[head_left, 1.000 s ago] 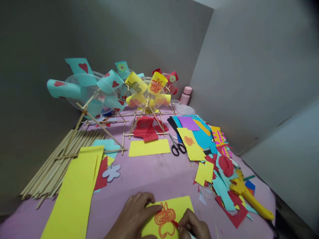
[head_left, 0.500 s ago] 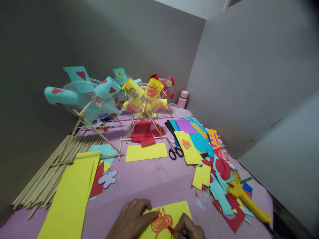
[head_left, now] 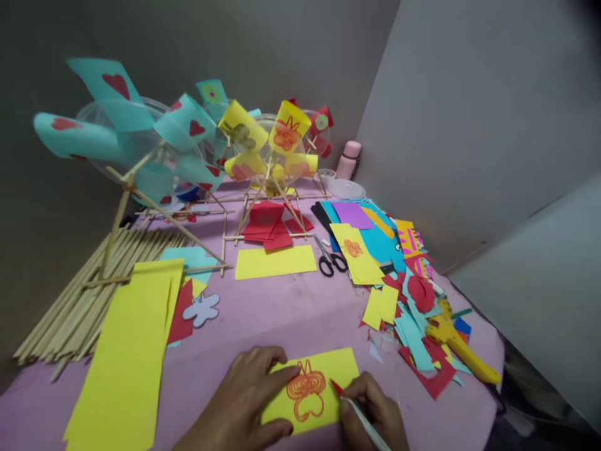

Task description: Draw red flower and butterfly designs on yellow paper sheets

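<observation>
A yellow paper card (head_left: 328, 414) lies at the bottom middle of the table, with a butterfly drawn on it in red-orange lines. My left hand (head_left: 244, 398) lies on the card's left part, thumb and fingers spread over its edge. In my right hand (head_left: 373, 407) is a marker (head_left: 364, 418) with a white barrel and a red tip, gripped like a pen. Its tip is just right of the butterfly's upper wing; whether it touches the paper I cannot tell.
Pinwheels of blue (head_left: 117, 119) and yellow (head_left: 244, 125) paper stand on stick frames behind. Left are sticks (head_left: 70, 300) and yellow strips (head_left: 122, 351). Scissors (head_left: 331, 260), paper scraps (head_left: 413, 338) and a yellow glue gun (head_left: 462, 351) lie right. A pink bottle (head_left: 348, 160) stands farther back.
My right hand has moved right with the marker, away from the butterfly's lower wing, where the outline has grown. My left hand stays on the card. The view has tilted down.
</observation>
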Demonstrator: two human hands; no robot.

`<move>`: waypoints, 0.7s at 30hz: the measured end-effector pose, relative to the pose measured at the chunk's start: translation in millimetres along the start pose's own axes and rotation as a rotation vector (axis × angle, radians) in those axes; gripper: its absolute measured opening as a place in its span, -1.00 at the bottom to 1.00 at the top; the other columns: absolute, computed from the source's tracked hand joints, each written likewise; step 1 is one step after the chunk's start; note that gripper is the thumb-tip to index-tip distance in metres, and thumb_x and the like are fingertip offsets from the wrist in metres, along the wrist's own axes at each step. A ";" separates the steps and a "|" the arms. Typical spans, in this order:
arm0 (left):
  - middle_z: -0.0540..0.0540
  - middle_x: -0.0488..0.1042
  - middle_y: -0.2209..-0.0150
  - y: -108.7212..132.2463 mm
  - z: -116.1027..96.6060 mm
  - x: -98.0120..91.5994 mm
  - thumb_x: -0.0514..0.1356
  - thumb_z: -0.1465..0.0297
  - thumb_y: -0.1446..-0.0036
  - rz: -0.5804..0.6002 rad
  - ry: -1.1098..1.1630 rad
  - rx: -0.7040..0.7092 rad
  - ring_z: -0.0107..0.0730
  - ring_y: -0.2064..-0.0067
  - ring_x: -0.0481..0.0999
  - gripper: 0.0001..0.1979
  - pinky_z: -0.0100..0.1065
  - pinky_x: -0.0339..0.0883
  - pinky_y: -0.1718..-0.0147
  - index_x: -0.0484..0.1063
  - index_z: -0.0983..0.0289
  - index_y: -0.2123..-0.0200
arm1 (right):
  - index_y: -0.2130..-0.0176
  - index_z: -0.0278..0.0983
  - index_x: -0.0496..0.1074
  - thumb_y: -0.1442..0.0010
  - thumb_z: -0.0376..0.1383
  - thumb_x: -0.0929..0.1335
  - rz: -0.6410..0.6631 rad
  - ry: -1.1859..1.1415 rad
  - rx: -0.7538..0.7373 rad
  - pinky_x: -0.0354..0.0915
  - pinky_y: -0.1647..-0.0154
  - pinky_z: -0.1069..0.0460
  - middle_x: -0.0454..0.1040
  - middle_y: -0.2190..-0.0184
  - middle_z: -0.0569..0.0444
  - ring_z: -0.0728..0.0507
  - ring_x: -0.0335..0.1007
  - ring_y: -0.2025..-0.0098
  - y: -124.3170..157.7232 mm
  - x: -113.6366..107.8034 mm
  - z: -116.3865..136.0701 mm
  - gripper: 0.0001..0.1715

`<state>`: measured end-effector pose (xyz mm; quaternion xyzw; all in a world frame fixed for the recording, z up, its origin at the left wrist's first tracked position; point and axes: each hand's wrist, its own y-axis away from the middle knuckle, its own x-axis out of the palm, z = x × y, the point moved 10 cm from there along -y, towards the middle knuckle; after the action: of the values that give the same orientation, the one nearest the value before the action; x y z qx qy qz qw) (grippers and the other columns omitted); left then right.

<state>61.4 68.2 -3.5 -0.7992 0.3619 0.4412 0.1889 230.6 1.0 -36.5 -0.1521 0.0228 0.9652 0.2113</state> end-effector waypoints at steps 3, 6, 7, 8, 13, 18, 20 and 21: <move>0.05 0.30 -0.03 -2.0 -4.9 -1.9 0.34 0.27 0.02 0.063 0.030 -0.038 -0.13 0.00 0.28 -0.40 -0.17 0.20 0.05 0.27 -0.03 -0.11 | 0.54 -0.18 0.17 -0.04 -0.27 0.25 0.014 0.102 -0.068 -0.15 0.66 0.10 0.01 0.73 0.33 0.04 -0.11 0.71 2.9 -3.0 15.4 -0.84; 0.05 0.29 -0.03 -2.8 -4.0 -0.3 0.34 0.31 0.03 0.085 0.041 -0.051 -0.13 -0.01 0.26 -0.39 -0.15 0.19 0.04 0.26 -0.04 -0.11 | 0.56 -0.18 0.14 -0.06 -0.27 0.21 0.088 0.172 -0.103 -0.09 0.68 0.11 0.10 0.76 0.31 0.03 -0.01 0.74 4.0 4.0 20.6 -0.81; 0.05 0.28 -0.04 -2.7 -3.2 0.2 0.34 0.32 0.03 0.082 0.041 -0.051 -0.12 -0.02 0.26 -0.38 -0.14 0.18 0.04 0.25 -0.05 -0.11 | 0.57 -0.18 0.14 -0.05 -0.27 0.21 0.112 0.198 -0.101 -0.07 0.68 0.12 0.13 0.77 0.29 0.03 0.02 0.74 4.0 6.5 20.5 -0.81; 0.05 0.27 -0.05 -2.4 -2.4 0.7 0.34 0.32 0.02 0.078 0.039 -0.051 -0.12 -0.03 0.25 -0.38 -0.12 0.17 0.03 0.24 -0.06 -0.12 | 0.58 -0.18 0.13 -0.04 -0.26 0.21 0.133 0.222 -0.099 -0.06 0.68 0.12 0.17 0.77 0.28 0.02 0.06 0.74 3.9 8.8 20.5 -0.81; 0.05 0.26 -0.06 -1.8 -1.9 3.1 0.39 0.37 0.12 0.085 0.042 -0.059 -0.10 -0.03 0.25 -0.27 -0.10 0.17 0.03 0.21 -0.09 -0.13 | 0.59 -0.18 0.13 -0.02 -0.25 0.20 0.185 0.287 -0.084 0.01 0.66 0.13 0.29 0.76 0.22 0.01 0.17 0.71 3.3 14.4 23.9 -0.81; 0.05 0.27 -0.04 -2.3 -3.9 0.2 0.38 0.45 0.15 0.062 0.046 -0.052 -0.11 0.00 0.26 -0.25 -0.11 0.19 0.05 0.23 -0.07 -0.12 | 0.58 -0.18 0.17 0.04 -0.28 0.20 0.259 0.320 -0.054 0.04 0.67 0.14 0.33 0.75 0.21 -0.02 0.23 0.71 3.3 22.3 22.7 -0.88; 0.05 0.27 -0.05 -2.1 -3.9 -0.6 0.38 0.47 0.15 0.048 0.050 -0.045 -0.11 -0.01 0.26 -0.25 -0.11 0.19 0.05 0.23 -0.06 -0.12 | 0.57 -0.19 0.21 0.08 -0.33 0.21 0.298 0.355 -0.100 0.08 0.64 0.14 0.38 0.72 0.19 -0.03 0.29 0.68 3.8 26.8 26.0 -0.92; 0.05 0.27 -0.06 -2.1 -4.0 -0.7 0.37 0.47 0.14 0.044 0.051 -0.041 -0.11 -0.01 0.26 -0.25 -0.11 0.19 0.05 0.23 -0.06 -0.13 | 0.57 -0.19 0.21 0.09 -0.35 0.21 0.315 0.370 -0.128 0.09 0.62 0.14 0.40 0.71 0.19 -0.04 0.31 0.67 4.2 28.8 28.2 -0.92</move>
<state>64.9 67.4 -0.8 -0.8056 0.3752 0.4320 0.1535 195.9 11.7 -18.5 -0.3337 0.0236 0.9415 0.0403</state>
